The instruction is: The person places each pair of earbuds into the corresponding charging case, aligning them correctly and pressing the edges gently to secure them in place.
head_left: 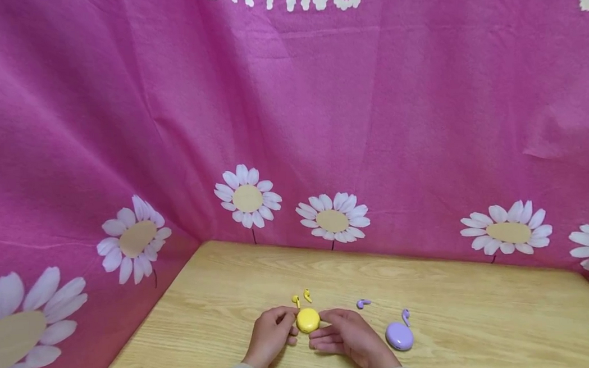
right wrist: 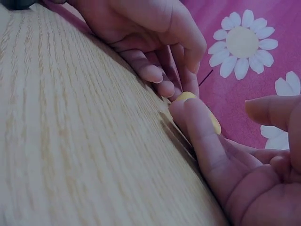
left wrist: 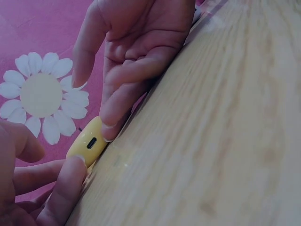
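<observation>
Head view — wood tabletop (head_left: 206, 307), pink daisy-printed cloth (head_left: 422, 114) — left hand (head_left: 270, 334), right hand (head_left: 351, 335), fingers unclenched, against yellow case (head_left: 308, 320).

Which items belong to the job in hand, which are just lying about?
In the job:
yellow case, touched by left hand and right hand
yellow earbuds, probably: matching colour, just beyond the case

Apparently just lying about, untouched:
purple case
purple earbuds

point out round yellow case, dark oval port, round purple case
Round yellow case (head_left: 308, 320): head view, top face's middle.
Dark oval port (left wrist: 91, 143): left wrist view, opening's middle.
Round purple case (head_left: 399, 336): head view, top face's middle.
</observation>
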A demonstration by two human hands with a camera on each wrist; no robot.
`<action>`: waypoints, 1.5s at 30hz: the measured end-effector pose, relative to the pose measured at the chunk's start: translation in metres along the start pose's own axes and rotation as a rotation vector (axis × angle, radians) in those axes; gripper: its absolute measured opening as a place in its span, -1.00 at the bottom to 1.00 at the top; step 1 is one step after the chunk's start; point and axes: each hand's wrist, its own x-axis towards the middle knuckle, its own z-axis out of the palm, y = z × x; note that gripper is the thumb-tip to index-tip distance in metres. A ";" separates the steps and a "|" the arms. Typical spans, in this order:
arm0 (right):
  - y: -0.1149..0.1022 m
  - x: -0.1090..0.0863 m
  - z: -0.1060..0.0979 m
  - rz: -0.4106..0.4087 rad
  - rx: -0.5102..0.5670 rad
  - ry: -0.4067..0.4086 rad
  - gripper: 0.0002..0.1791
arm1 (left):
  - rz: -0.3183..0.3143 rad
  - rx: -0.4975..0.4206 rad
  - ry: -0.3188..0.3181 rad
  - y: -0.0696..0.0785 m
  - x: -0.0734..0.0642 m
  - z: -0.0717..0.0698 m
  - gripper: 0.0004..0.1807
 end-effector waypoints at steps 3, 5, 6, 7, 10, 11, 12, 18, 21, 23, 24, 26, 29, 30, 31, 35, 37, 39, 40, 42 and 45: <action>0.002 0.000 0.000 -0.001 0.016 -0.012 -0.49 | 0.003 -0.014 0.003 -0.001 -0.001 0.000 -0.75; 0.002 -0.001 0.000 -0.006 0.022 -0.013 -0.48 | 0.011 -0.030 -0.003 -0.001 -0.001 0.001 -0.76; 0.002 -0.001 -0.001 -0.010 0.023 -0.014 -0.48 | 0.017 -0.040 -0.007 0.000 -0.001 0.001 -0.76; 0.001 -0.001 -0.001 -0.014 0.023 -0.014 -0.48 | 0.024 -0.051 -0.012 0.000 -0.001 0.002 -0.77; 0.001 0.000 -0.003 -0.022 0.027 -0.017 -0.49 | 0.054 -0.064 -0.020 0.001 -0.001 0.002 -0.79; 0.001 0.000 -0.003 -0.023 0.031 -0.020 -0.49 | 0.061 -0.067 -0.020 0.001 0.000 0.002 -0.80; 0.001 0.001 -0.003 -0.024 0.036 -0.024 -0.50 | 0.065 -0.070 -0.018 0.001 0.000 0.002 -0.80; 0.002 0.003 -0.002 -0.031 0.044 -0.035 -0.51 | 0.073 -0.103 -0.027 -0.001 0.002 0.000 -0.75; 0.001 0.004 -0.002 -0.042 0.042 -0.046 -0.51 | 0.079 -0.123 -0.039 -0.001 0.002 -0.001 -0.71; 0.002 0.004 -0.001 -0.048 0.044 -0.055 -0.51 | 0.078 -0.129 -0.042 0.000 0.002 -0.001 -0.70; 0.002 0.004 0.000 -0.051 0.045 -0.057 -0.51 | 0.074 -0.130 -0.042 0.000 0.001 -0.001 -0.69; 0.003 0.005 0.000 -0.054 0.051 -0.055 -0.51 | 0.070 -0.132 -0.043 0.000 0.001 -0.001 -0.68; 0.005 0.005 0.001 -0.061 0.055 -0.042 -0.49 | 0.058 -0.141 -0.052 0.000 0.000 -0.002 -0.64; 0.006 0.006 0.002 -0.062 0.057 -0.040 -0.48 | 0.052 -0.144 -0.055 -0.001 -0.001 -0.003 -0.63; 0.007 0.006 0.002 -0.063 0.058 -0.038 -0.47 | 0.050 -0.148 -0.058 -0.001 -0.001 -0.002 -0.62; 0.008 0.006 0.002 -0.068 0.054 -0.040 -0.45 | 0.043 -0.151 -0.059 0.000 -0.002 -0.003 -0.62; 0.008 0.006 0.002 -0.070 0.051 -0.039 -0.44 | 0.048 -0.149 -0.060 0.000 -0.002 -0.003 -0.63; 0.007 0.006 0.002 -0.074 0.050 -0.036 -0.43 | 0.053 -0.144 -0.061 0.000 -0.002 -0.003 -0.64; 0.007 0.006 0.002 -0.077 0.048 -0.035 -0.44 | 0.056 -0.140 -0.061 0.000 -0.002 -0.003 -0.64; 0.006 0.005 0.002 -0.077 0.046 -0.033 -0.45 | 0.057 -0.136 -0.058 0.001 -0.002 -0.002 -0.64; 0.004 0.005 0.003 -0.077 0.035 -0.028 -0.47 | 0.068 -0.142 -0.054 0.005 -0.003 -0.001 -0.65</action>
